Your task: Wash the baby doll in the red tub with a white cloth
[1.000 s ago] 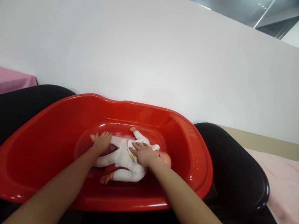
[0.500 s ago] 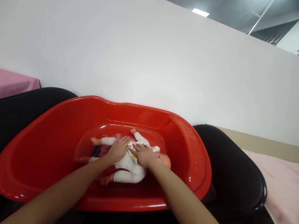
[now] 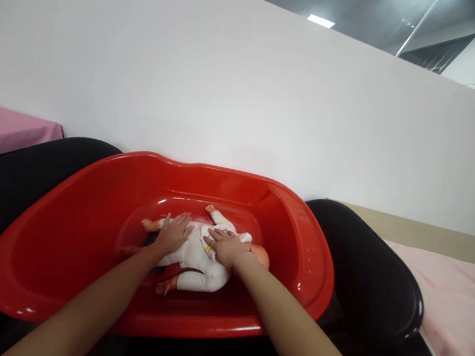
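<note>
Hands rest flat on a doll [image 3: 196, 255] lying in a red tub [image 3: 69, 223].
White wall [image 3: 229, 87] behind; the tub sits on a black surface [image 3: 379, 281], pink cloth [image 3: 461, 300] at right. Left hand [image 3: 172, 235], fingers spread, presses the doll's hips; right hand [image 3: 224, 247], also spread, covers its chest beside the head.

Doll [image 3: 196, 255] face — hidden by right hand [image 3: 226, 247]
</note>
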A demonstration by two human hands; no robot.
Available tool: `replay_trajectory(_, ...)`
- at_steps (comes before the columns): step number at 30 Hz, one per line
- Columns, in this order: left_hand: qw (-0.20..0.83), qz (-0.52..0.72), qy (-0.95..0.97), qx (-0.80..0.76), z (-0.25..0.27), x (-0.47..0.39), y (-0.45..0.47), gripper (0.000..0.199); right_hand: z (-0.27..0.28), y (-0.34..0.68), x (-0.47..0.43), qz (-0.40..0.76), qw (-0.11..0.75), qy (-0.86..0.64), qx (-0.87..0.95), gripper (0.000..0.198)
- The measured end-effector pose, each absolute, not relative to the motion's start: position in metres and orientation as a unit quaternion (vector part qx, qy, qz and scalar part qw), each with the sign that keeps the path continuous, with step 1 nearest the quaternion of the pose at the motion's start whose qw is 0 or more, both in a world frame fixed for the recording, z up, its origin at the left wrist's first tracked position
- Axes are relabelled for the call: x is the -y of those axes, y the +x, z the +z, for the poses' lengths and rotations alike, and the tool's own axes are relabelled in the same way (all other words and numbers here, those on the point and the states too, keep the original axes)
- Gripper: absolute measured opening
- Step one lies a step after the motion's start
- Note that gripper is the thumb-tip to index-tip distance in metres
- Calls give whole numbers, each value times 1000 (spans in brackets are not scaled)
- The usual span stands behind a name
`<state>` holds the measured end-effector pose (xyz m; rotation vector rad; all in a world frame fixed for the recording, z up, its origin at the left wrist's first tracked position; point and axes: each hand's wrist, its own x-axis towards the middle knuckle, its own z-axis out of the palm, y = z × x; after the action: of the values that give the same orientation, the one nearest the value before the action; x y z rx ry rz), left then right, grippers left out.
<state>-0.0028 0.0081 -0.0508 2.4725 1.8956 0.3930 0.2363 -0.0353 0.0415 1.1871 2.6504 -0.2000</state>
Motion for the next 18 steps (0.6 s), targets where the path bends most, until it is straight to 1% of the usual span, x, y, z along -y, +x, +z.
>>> replay_trajectory(8, -32, 90, 778, -622, -46, -15, -19, 55, 45, 237, 36, -73, 116, 407, -903, 59)
replay_trajectory(14, -15, 70, 742, -666, -38, -15, -29, 51, 46, 239, 34, -90, 129, 407, -900, 63)
replay_trajectory(18, -3, 90, 714, -694, -34, -14, -27, 48, 51, 241, 33, -105, 128, 411, -896, 64)
